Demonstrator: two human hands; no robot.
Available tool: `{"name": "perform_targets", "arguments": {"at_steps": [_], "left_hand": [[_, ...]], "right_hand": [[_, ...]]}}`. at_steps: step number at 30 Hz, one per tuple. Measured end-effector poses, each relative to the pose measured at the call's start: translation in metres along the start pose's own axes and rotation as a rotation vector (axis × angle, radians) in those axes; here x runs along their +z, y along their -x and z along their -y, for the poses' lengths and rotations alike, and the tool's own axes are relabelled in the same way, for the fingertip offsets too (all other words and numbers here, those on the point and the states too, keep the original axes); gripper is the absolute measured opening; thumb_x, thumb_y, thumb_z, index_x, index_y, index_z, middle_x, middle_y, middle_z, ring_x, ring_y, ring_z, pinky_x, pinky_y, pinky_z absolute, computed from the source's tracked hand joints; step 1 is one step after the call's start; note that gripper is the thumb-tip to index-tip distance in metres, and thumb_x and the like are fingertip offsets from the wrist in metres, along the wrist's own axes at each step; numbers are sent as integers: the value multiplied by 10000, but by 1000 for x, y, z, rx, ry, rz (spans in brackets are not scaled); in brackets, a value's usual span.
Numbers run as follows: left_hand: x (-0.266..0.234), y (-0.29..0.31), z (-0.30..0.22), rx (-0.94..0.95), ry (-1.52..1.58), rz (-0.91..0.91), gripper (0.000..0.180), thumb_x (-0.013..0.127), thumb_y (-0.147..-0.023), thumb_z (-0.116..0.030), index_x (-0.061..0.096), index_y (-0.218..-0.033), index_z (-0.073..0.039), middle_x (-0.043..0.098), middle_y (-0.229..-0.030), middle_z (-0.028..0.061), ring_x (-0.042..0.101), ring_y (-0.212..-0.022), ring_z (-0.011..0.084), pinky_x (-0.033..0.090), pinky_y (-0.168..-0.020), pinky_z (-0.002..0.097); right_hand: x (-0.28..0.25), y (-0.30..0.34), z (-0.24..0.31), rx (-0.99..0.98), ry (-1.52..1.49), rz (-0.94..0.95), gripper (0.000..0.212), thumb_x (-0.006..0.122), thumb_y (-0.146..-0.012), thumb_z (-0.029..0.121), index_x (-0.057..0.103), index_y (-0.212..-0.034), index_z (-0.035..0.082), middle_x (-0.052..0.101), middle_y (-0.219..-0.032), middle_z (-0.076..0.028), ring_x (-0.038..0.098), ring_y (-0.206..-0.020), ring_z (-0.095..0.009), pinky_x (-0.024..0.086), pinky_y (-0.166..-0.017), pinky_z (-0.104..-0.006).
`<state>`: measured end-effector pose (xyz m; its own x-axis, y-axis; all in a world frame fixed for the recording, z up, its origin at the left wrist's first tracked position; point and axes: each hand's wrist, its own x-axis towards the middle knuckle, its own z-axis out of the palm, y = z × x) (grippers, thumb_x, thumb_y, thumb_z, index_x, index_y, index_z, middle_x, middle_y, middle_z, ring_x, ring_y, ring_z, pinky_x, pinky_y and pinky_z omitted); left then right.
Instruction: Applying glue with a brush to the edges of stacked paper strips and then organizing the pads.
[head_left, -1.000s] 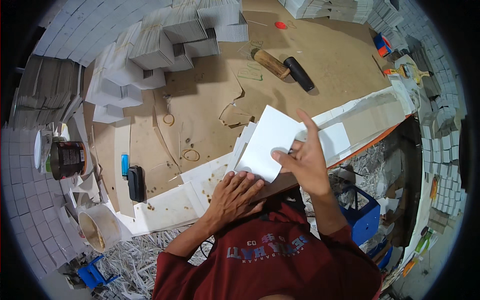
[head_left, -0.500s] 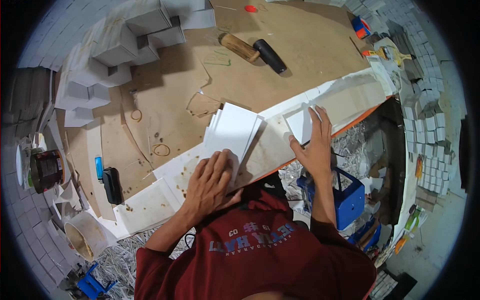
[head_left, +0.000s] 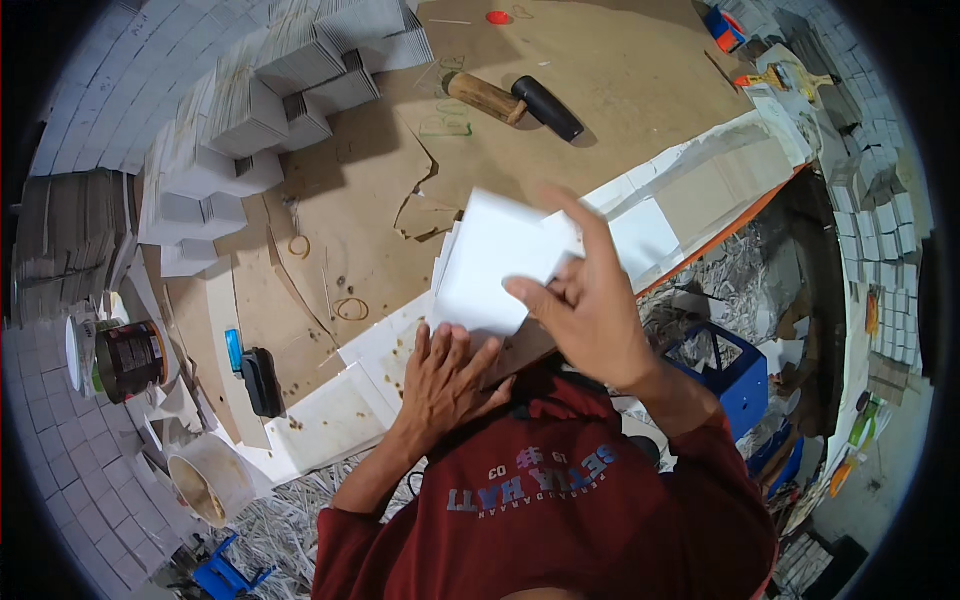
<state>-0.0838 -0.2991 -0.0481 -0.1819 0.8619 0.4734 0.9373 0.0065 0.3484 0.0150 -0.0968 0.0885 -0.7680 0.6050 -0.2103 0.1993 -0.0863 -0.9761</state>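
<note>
A white card (head_left: 505, 255), slightly blurred, is pinched in my right hand (head_left: 603, 318), thumb on top and the other fingers partly hidden. It hangs over a small stack of white cards (head_left: 448, 252), whose left edges stick out beneath it. My left hand (head_left: 445, 378) lies with fingers apart at the near end of that stack, fingertips touching it. Right of my right hand, another white piece (head_left: 645, 240) lies flat on the pale strip (head_left: 590, 208) along the table's front edge.
A black-headed mallet (head_left: 548, 108) lies farther back on the brown table (head_left: 610, 60). Stacked grey-white card piles (head_left: 245, 120) stand at back left. At left are a black case (head_left: 262, 382), a dark tub (head_left: 130, 362) and a whitish bucket (head_left: 212, 478). Paper shreds (head_left: 330, 500) cover the floor.
My right hand has lifted a white card off the strip and carried it left, over the stack. My left hand's fingers have slid back to the stack's near end. The whole view has shifted slightly.
</note>
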Motion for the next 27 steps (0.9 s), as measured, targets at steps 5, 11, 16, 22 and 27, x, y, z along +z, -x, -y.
{"name": "perform_targets", "arguments": {"at_steps": [5, 11, 16, 22, 27], "left_hand": [[-32, -44, -8, -90, -7, 496, 898, 732, -828, -542, 447, -1555, -100, 312, -1645, 256, 279, -1545, 401, 233, -1215, 626], [-30, -35, -6, -84, 10, 382, 755, 688, -856, -526, 548, -1458, -93, 463, -1534, 224, 446, -1424, 386, 348, -1188, 506], [-26, -27, -2, -54, 33, 317, 754, 781, -792, -519, 584, -1363, -68, 441, -1545, 237, 409, -1452, 403, 307, -1209, 543], [-37, -55, -3, -80, 50, 489, 868, 747, -830, -480, 470, -1491, 10, 359, -1621, 258, 341, -1514, 399, 270, -1241, 500], [-18, -22, 0, -59, 53, 338, 914, 751, -821, -486, 417, -1550, -46, 308, -1648, 248, 321, -1525, 393, 245, -1241, 558]], "right_hand": [[-24, -29, -26, 416, 216, -18, 889, 809, -908, 202, 253, -1575, 13, 712, -951, -180, 729, -813, -197, 568, -635, -321], [-68, 9, -49, -331, 1216, -576, 767, 833, -767, 237, 513, -1425, 8, 576, -1264, -207, 542, -1207, -418, 459, -1048, -522], [-91, 15, -95, -340, 1160, -511, 759, 742, -701, 181, 535, -1412, 13, 475, -1463, -238, 432, -1370, -482, 335, -1182, -574], [-124, 28, -46, -432, 780, -1075, 351, 600, -1064, 224, 711, -1110, -106, 756, -933, -186, 701, -831, -152, 558, -748, -313], [-38, 19, 12, -691, 814, -147, 395, 691, -967, 40, 600, -1340, -52, 730, -1214, -201, 740, -1020, -251, 591, -895, -359]]}}
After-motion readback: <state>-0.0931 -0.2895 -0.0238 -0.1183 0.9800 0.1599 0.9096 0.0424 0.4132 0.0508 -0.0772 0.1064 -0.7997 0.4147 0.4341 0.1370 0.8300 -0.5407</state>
